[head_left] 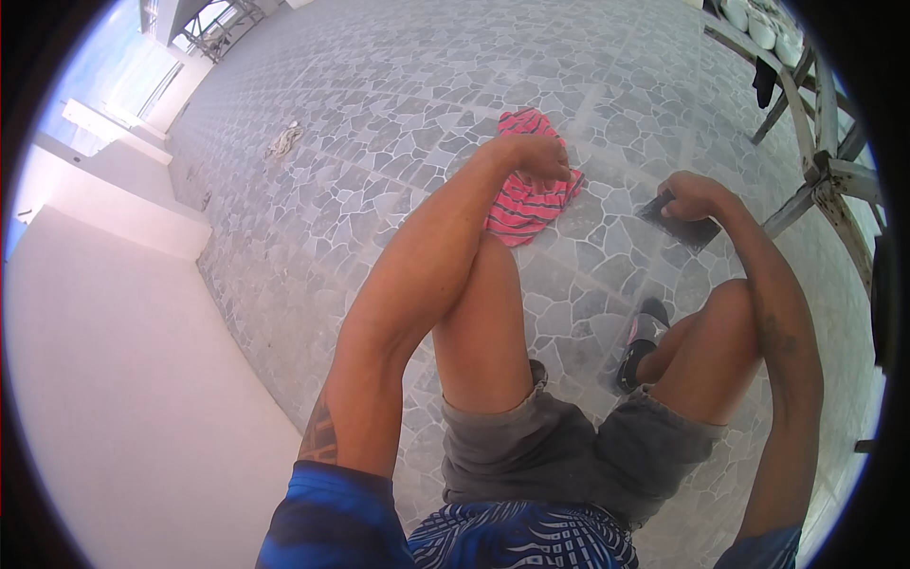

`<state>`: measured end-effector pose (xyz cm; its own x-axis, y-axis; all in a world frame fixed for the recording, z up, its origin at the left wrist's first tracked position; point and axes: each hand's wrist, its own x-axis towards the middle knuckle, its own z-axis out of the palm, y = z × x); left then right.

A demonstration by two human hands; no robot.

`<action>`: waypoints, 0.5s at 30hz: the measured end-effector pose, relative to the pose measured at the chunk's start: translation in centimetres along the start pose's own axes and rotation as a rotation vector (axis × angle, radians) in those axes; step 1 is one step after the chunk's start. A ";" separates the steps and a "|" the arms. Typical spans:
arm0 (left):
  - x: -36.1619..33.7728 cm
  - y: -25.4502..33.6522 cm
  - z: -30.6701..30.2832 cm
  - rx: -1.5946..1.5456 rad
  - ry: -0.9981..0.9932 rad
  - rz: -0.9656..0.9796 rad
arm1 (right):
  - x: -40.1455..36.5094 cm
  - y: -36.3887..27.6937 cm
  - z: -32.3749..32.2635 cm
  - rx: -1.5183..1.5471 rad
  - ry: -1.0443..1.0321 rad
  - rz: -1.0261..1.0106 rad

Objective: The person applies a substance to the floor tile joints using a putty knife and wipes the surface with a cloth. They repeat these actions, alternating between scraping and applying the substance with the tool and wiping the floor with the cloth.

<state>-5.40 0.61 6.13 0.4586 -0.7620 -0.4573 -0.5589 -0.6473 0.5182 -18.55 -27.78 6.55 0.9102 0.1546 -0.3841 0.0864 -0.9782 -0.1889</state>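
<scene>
the right hand [692, 196] is closed on a dark flat piece [681, 229], held by its upper left part, over the stone-patterned floor [398, 123]; the fingers cover some of it, so its full shape is hard to make out. the left hand [542, 161] is curled over a pink cloth [531, 213] with dark stripes, bunched on the floor ahead of the left knee; i cannot tell whether the fingers pinch it, and the hand and forearm hide its middle. marks on the blue patterned shirt [531, 542] and on the right shoe [648, 332] are too small to read as writing. the left shoe [538, 373] is mostly hidden behind the leg. a tattoo runs under the left sleeve. at upper right, a wooden frame [820, 171] and white rounded items [761, 27] are cut off by the dark lens edge.
</scene>
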 end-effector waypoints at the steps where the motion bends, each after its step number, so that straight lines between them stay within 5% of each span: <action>1: 0.0 0.0 0.0 0.002 0.001 0.001 | 0.0 0.0 0.0 -0.001 -0.006 0.004; 15: 0.2 -0.2 0.1 0.006 0.003 0.009 | -0.2 -0.3 -0.1 0.017 0.012 -0.009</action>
<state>-5.29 0.55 5.87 0.4557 -0.7676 -0.4507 -0.5672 -0.6406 0.5176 -18.77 -27.58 6.74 0.9141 0.1614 -0.3719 0.0877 -0.9744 -0.2072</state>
